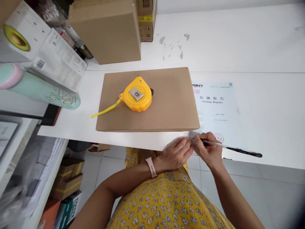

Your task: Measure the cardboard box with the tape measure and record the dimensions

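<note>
At the table's [262, 105] near edge my right hand [209, 149] is closed on a thin metal tool with a black handle [233, 149] that points right. My left hand [177, 152], a pale band on its wrist, has its fingers pressed together against the tool's near end; what they pinch is too small to name. Both hands rest on the lower corner of a printed test report sheet [214, 101]. Left of it lies a flat brown cardboard box [166, 108] with a yellow tape measure [137, 94] on top.
A larger cardboard box [107, 28] stands at the back. A mint-green bottle [40, 89] and white printed boxes [59, 60] crowd the left side. Under the table are stacked small boxes [69, 178] and grey floor tiles.
</note>
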The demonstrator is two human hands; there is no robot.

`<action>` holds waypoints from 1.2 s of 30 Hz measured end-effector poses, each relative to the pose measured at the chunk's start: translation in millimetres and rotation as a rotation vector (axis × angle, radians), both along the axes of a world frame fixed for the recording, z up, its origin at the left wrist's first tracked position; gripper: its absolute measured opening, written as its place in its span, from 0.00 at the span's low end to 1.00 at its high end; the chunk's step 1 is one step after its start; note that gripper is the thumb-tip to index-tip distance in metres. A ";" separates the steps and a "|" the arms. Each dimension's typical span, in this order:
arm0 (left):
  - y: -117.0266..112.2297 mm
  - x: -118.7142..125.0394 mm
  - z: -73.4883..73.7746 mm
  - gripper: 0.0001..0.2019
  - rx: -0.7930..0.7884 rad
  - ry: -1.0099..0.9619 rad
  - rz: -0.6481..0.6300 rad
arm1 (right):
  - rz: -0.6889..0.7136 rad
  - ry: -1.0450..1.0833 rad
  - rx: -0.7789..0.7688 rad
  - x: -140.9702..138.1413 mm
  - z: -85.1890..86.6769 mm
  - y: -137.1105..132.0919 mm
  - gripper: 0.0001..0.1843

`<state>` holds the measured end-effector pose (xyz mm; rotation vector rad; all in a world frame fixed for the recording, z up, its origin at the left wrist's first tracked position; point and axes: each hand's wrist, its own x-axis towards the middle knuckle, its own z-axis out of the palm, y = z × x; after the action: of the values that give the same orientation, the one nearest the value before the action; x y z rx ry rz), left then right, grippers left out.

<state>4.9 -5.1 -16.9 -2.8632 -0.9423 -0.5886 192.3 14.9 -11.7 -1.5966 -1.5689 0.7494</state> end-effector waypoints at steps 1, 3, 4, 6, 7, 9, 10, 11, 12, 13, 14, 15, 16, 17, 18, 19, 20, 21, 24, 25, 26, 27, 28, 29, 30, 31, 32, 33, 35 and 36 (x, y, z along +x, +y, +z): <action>0.0 0.1 -0.3 0.19 0.012 -0.008 0.002 | -0.004 0.005 0.002 -0.1 0.2 0.1 0.16; 0.0 0.3 -1.4 0.19 0.032 -0.018 0.004 | -0.013 0.011 0.016 -0.6 0.9 0.4 0.15; -0.1 0.5 -2.0 0.19 0.036 -0.019 0.004 | -0.020 0.010 0.025 -0.8 1.2 0.5 0.16; -0.4 0.8 -2.9 0.18 0.029 -0.007 0.000 | -0.033 0.003 0.033 -1.2 1.7 0.6 0.16; -0.5 0.9 -3.2 0.18 0.020 0.003 -0.001 | -0.036 -0.002 0.032 -1.4 1.8 0.8 0.16; -0.8 1.0 -3.3 0.19 -0.006 0.026 -0.005 | -0.036 -0.013 0.028 -1.8 1.8 1.1 0.16; -0.8 1.0 -3.0 0.19 -0.017 0.035 -0.008 | -0.033 -0.019 0.028 -2.0 1.7 1.4 0.16; -0.8 1.0 -2.7 0.19 -0.022 0.037 -0.010 | -0.028 -0.024 0.028 -2.1 1.6 1.6 0.16; -0.7 1.0 -2.2 0.19 -0.021 0.034 -0.010 | -0.024 -0.026 0.030 -2.2 1.4 1.8 0.16; -0.6 1.0 -1.8 0.19 -0.012 0.024 -0.007 | -0.021 -0.026 0.032 -2.2 1.3 1.9 0.16; -0.4 1.1 -1.3 0.19 0.003 0.011 -0.003 | -0.019 -0.025 0.033 -2.2 1.2 1.9 0.15; -0.2 1.2 -0.9 0.18 0.019 -0.003 0.002 | -0.017 -0.021 0.032 -2.1 1.1 1.7 0.15; 0.0 1.3 -0.6 0.18 0.033 -0.016 0.009 | -0.014 -0.015 0.030 -1.9 1.1 1.5 0.15; 0.2 1.4 -0.3 0.18 0.044 -0.026 0.013 | -0.011 -0.008 0.026 -1.6 1.1 1.2 0.15; 0.3 1.5 -0.1 0.18 0.049 -0.031 0.015 | -0.007 -0.002 0.020 -1.4 1.1 1.0 0.15; 0.5 1.5 0.0 0.18 0.052 -0.032 0.017 | -0.002 0.002 0.016 -1.2 1.1 0.9 0.15; 0.6 1.4 0.1 0.18 0.054 -0.030 0.017 | 0.001 0.003 0.015 -1.1 1.0 0.9 0.15; 0.7 1.3 0.2 0.18 0.055 -0.027 0.017 | 0.001 -0.001 0.018 -1.1 1.0 1.1 0.15; 0.8 0.9 0.5 0.18 0.062 -0.016 0.018 | -0.012 -0.016 0.038 -1.5 0.4 1.8 0.15; 0.8 0.8 0.4 0.18 0.065 -0.016 0.019 | -0.016 -0.014 0.040 -1.7 0.1 1.9 0.15; 0.7 0.8 0.3 0.18 0.067 -0.017 0.020 | -0.017 -0.008 0.037 -1.7 -0.1 1.9 0.15; 0.6 0.9 0.0 0.18 0.068 -0.018 0.021 | -0.016 0.000 0.030 -1.7 -0.3 1.7 0.15; 0.5 1.0 -0.4 0.18 0.068 -0.016 0.022 | -0.013 0.009 0.022 -1.5 -0.4 1.5 0.15; 0.3 1.2 -0.8 0.17 0.064 -0.013 0.022 | -0.010 0.014 0.015 -1.3 -0.3 1.2 0.15; 0.2 1.2 -1.1 0.17 0.057 -0.005 0.019 | -0.010 0.015 0.011 -1.2 -0.2 0.9 0.15; 0.2 1.2 -1.3 0.17 0.046 0.005 0.013 | -0.015 0.011 0.012 -1.0 0.1 0.6 0.16; 0.1 1.2 -1.4 0.18 0.032 0.014 0.005 | -0.026 0.004 0.018 -1.0 0.4 0.5 0.16; 0.1 1.0 -1.2 0.18 0.014 0.023 -0.005 | -0.038 -0.002 0.028 -1.0 0.7 0.4 0.16; 0.1 0.7 -0.5 0.19 -0.012 0.041 -0.018 | -0.056 -0.014 0.043 -1.4 1.2 0.6 0.16; 0.2 0.6 0.0 0.19 -0.012 0.043 -0.016 | -0.059 -0.017 0.046 -1.6 1.3 0.7 0.16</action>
<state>5.5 -5.0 -16.9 -2.8846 -0.9201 -0.5220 190.7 15.7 -10.3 -1.6124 -1.5341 0.6652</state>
